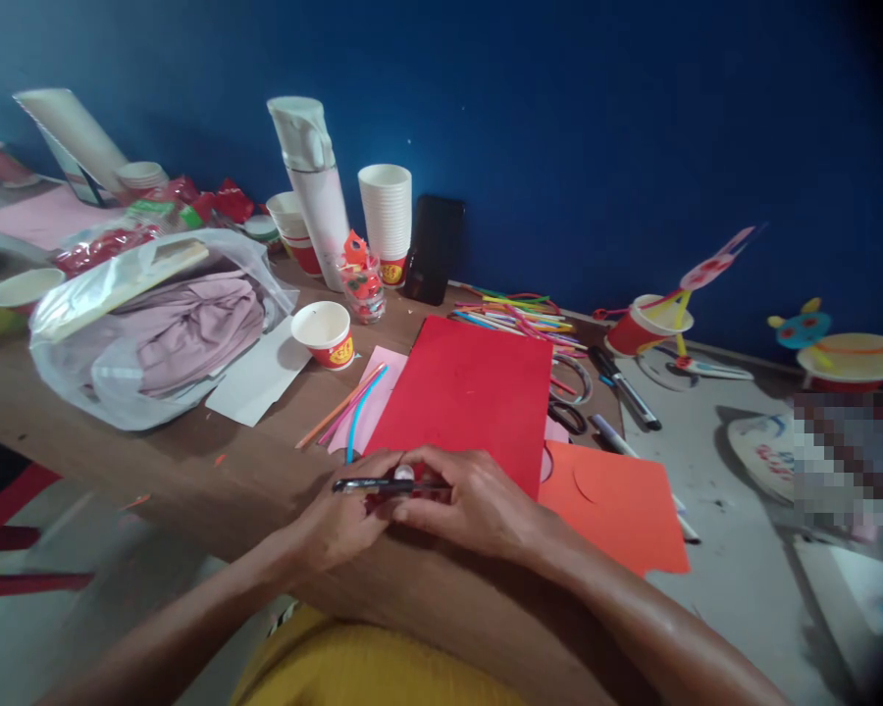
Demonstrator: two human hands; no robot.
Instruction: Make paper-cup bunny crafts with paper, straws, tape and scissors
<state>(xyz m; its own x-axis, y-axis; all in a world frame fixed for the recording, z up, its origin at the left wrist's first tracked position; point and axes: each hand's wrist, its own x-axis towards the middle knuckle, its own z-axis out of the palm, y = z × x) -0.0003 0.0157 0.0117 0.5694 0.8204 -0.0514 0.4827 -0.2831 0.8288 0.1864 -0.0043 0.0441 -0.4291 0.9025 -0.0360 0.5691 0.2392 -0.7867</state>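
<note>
My two hands meet over the near edge of the red sheet [471,392]. A black pen [368,485] lies level between them, its right end running into the curled thumb and forefinger of my right hand [478,505]. My left hand [345,525] is closed, fingers bent in under the pen. A small round whitish thing [404,474] and a bit of red show between the fingertips; what they belong to is mostly hidden. Left of the red sheet, a blue pipe cleaner [364,407] and orange and pink sticks lie on pink paper [383,368].
A paper cup [324,335] stands on the brown table [265,480], with a stack of cups [385,211], a white flask [320,216] and a dark phone [436,250] behind. A plastic bag [103,387] sits left. Scissors [566,417], markers [633,392] and orange paper [610,500] lie right.
</note>
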